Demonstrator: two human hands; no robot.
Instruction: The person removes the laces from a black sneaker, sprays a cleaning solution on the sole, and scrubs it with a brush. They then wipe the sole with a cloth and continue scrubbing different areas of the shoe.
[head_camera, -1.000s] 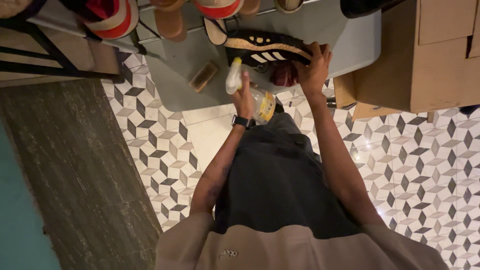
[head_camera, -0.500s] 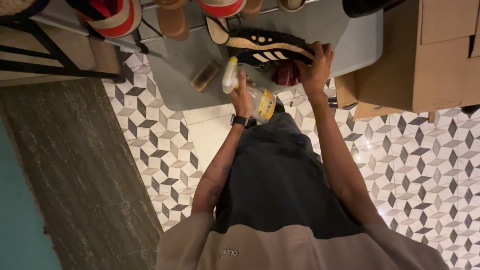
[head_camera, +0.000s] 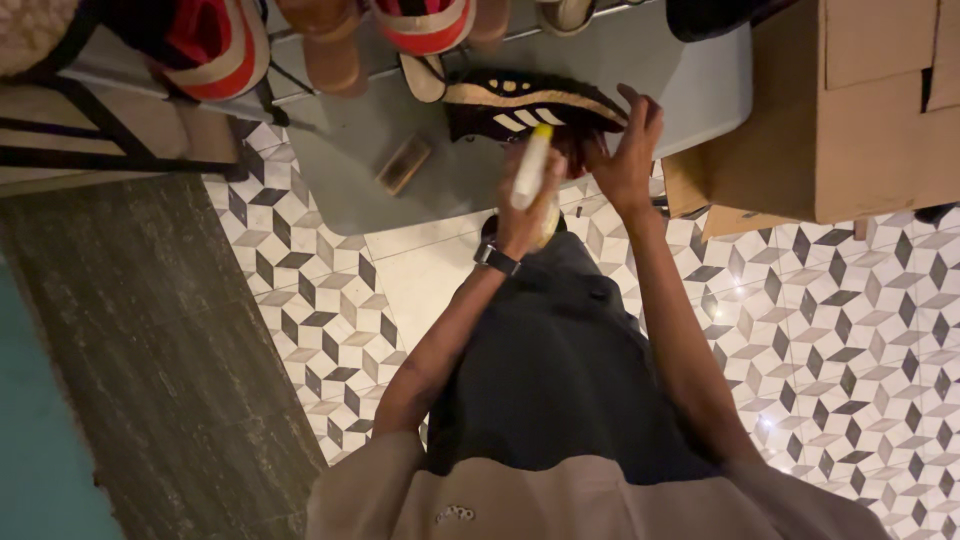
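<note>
L hand (head_camera: 522, 215) grips spray bottle (head_camera: 530, 170) – R hand (head_camera: 622, 150) holds black sneaker (head_camera: 520, 100) over mat.

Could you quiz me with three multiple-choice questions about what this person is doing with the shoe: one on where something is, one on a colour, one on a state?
1. Where does the small wooden brush lie?
A. On the grey mat
B. Inside the cardboard box
C. On the person's lap

2. What colour is the shoe that the right hand touches?
A. Red all over
B. Black with pale stripes
C. Plain white

3. What is the left hand doing?
A. Resting open on the floor
B. Gripping a spray bottle
C. Holding the brush

Answers: 1 A, the brush sits alone on the grey mat, left of the shoe. 2 B, its upper is dark with light stripes. 3 B, its fingers wrap the bottle, nozzle toward the shoe.
</note>
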